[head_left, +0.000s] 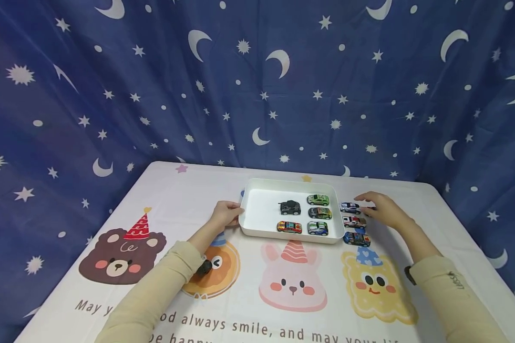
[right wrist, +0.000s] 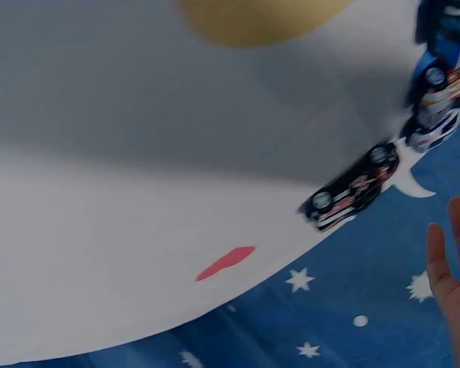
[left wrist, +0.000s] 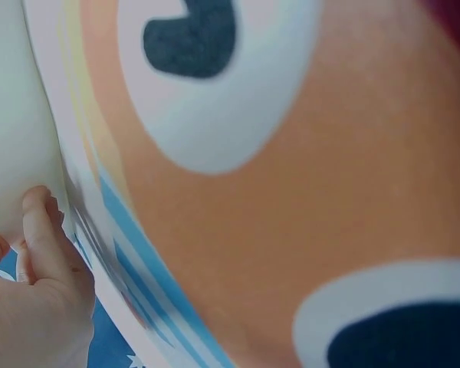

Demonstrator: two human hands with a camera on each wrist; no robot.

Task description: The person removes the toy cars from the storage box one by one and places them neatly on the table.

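Note:
My left hand [head_left: 226, 214] pinches the left wall of a white tray [head_left: 257, 186], thumb and fingers at its rim. In the tray stand several toy cars: a green one [head_left: 317, 199], a dark striped one [head_left: 320, 213], a white and blue one [head_left: 317, 228] and an orange-red one [head_left: 289, 227]. A black toy tank [head_left: 290, 207] is in the tray's middle. My right hand [head_left: 382, 208] hovers right of the tray, fingers extended by a white and blue car [head_left: 350, 207]. A dark car [right wrist: 353, 188] shows in the right wrist view, apart from the fingertips.
Just outside the tray's right wall, a red and white car [head_left: 354, 222] and a blue car [head_left: 357, 239] line up below the white one. A printed cloth [head_left: 167, 190] with cartoon animals covers the table. Behind hangs a blue curtain [head_left: 223, 133] with moons and stars.

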